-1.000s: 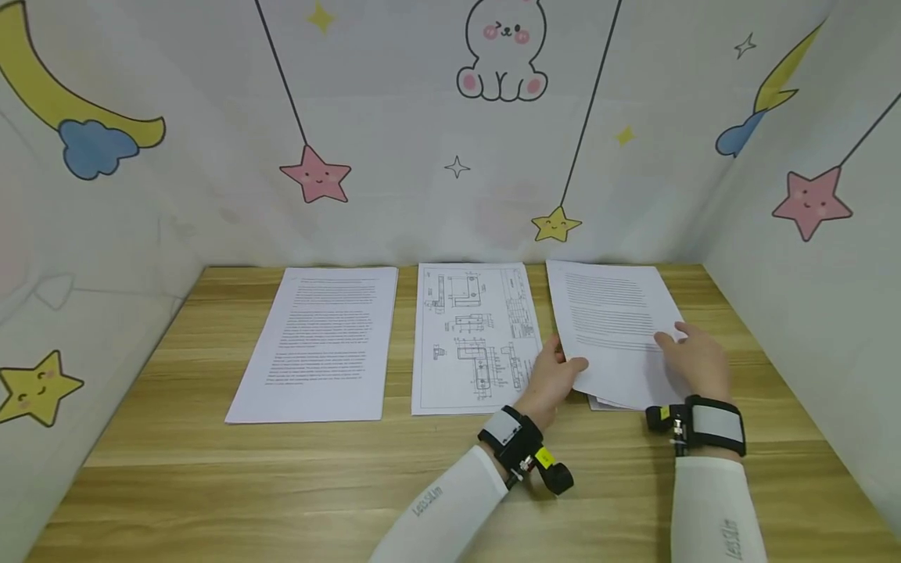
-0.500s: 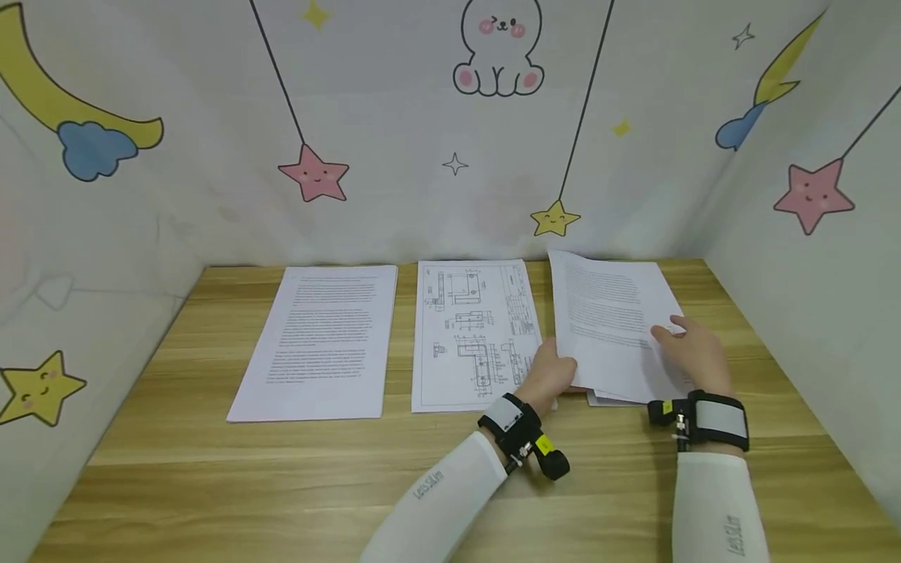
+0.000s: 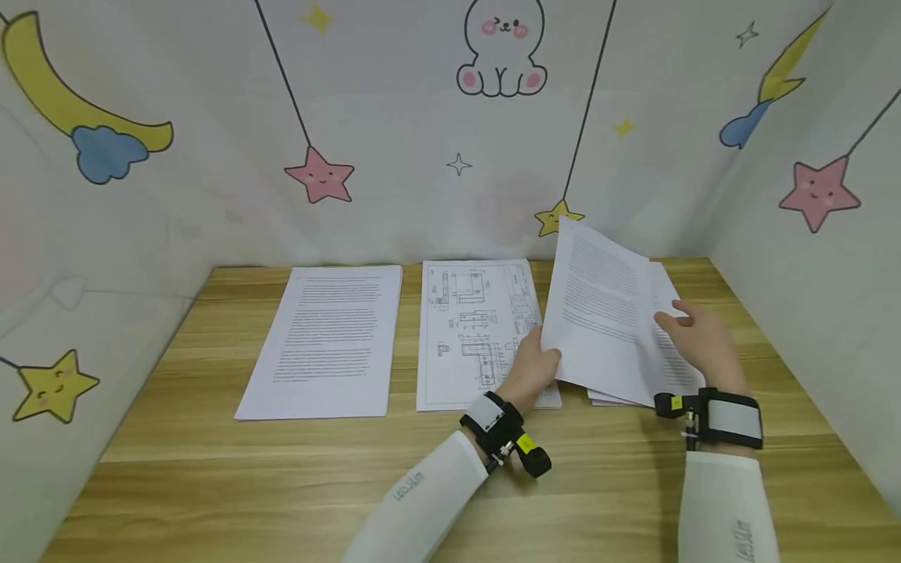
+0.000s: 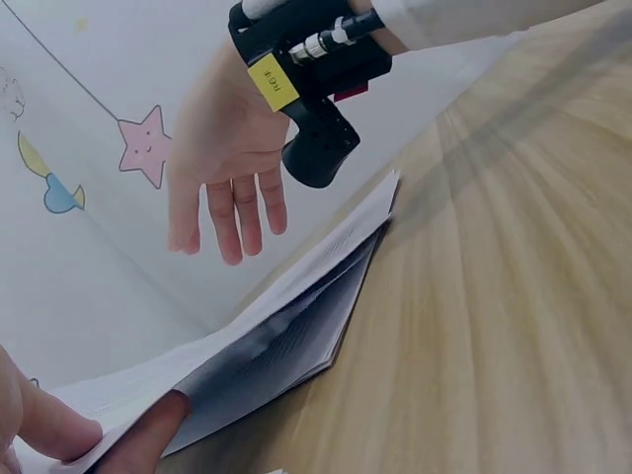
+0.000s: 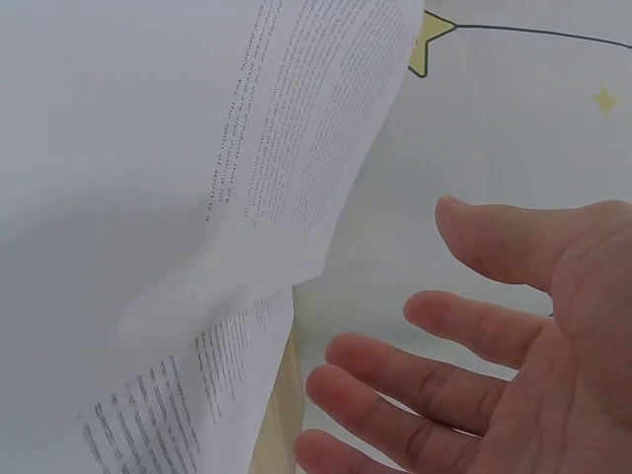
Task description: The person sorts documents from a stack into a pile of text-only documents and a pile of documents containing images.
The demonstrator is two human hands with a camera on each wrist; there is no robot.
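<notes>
At the table's right, my left hand (image 3: 529, 371) pinches the left edge of a printed text sheet (image 3: 598, 305). The sheet is lifted and curved on its left side. In the left wrist view, the thumb (image 4: 59, 430) lies on the sheet's face and a finger shows behind it. More printed pages (image 3: 677, 363) lie beneath, partly covered by it. My right hand (image 3: 704, 340) is by the right side of these pages. In the right wrist view its fingers (image 5: 425, 390) are spread, hold nothing and stand apart from the paper.
A technical drawing (image 3: 457, 328) tops the middle stack, its lower right part behind my left hand. Another stack of text pages (image 3: 324, 344) lies at the left of the wooden table (image 3: 281, 485). A patterned cloth wall (image 3: 394, 102) rises right behind the papers.
The upper sheet's left side has come up and curled, showing more of the pages beneath. My left hand has moved left with its edge. My right hand has moved slightly up and right.
</notes>
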